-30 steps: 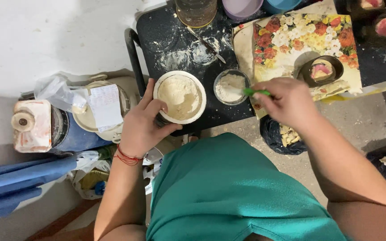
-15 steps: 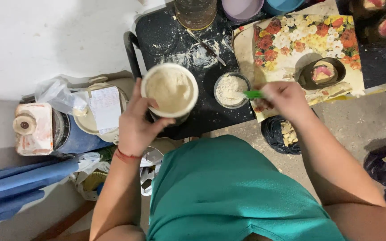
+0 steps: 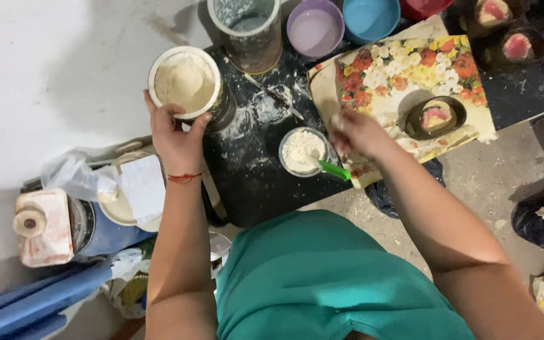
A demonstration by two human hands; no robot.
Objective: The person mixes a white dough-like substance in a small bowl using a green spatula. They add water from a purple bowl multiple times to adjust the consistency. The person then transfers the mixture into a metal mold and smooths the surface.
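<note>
Tub of pale powder [image 3: 184,82] has shifted since half a second back: my left hand [image 3: 176,135] has carried it further out and up over the bench [image 3: 253,189], and now grips its near rim, fingers curled around the side. My right hand [image 3: 360,133] sits closed on a green-handled spoon [image 3: 330,169], which now dips into the small glass bowl [image 3: 302,151] just to its left; before, it hovered beside the rim.

Counting: one powder tub, one small bowl holding white powder, one tall clear jar [image 3: 248,31] beyond the tub, contents hard to tell. Past my right hand are two plastic bowls, purple [image 3: 315,26] and blue [image 3: 370,17], and one dark dish [image 3: 436,117] holding a pinkish piece on the floral mat [image 3: 404,75].
</note>
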